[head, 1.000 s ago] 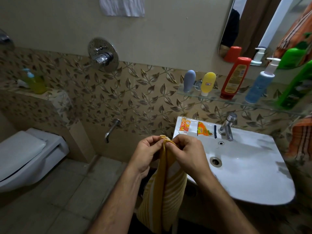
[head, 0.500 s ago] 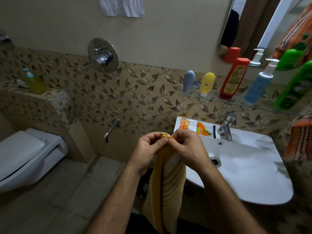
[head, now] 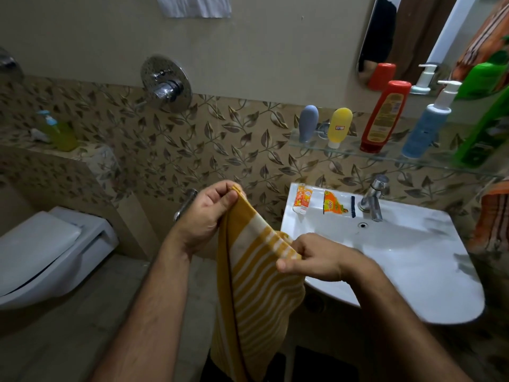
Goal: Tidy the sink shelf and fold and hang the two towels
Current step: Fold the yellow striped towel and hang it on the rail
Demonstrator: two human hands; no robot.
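Observation:
A yellow towel with white stripes (head: 256, 293) hangs folded lengthwise in front of me. My left hand (head: 209, 213) pinches its top corner, raised beside the sink. My right hand (head: 316, 257) grips the towel's right edge lower down, over the sink's front rim. A second, orange striped towel (head: 493, 221) hangs at the far right. On the glass shelf (head: 349, 154) stand a grey tube (head: 308, 127), a yellow tube (head: 339, 127), a red bottle (head: 385, 117), a blue pump bottle (head: 428, 128) and a green bottle (head: 484, 133).
The white sink (head: 407, 260) has a tap (head: 373, 198) and small tubes and sachets (head: 319, 201) on its back ledge. A toilet (head: 44, 252) stands at the left, a wall valve (head: 166, 85) above, a mirror (head: 413, 37) at the upper right.
My hands, together at the towel's top a second ago, have parted: the left stays high on the corner, the right has slid down along the right edge.

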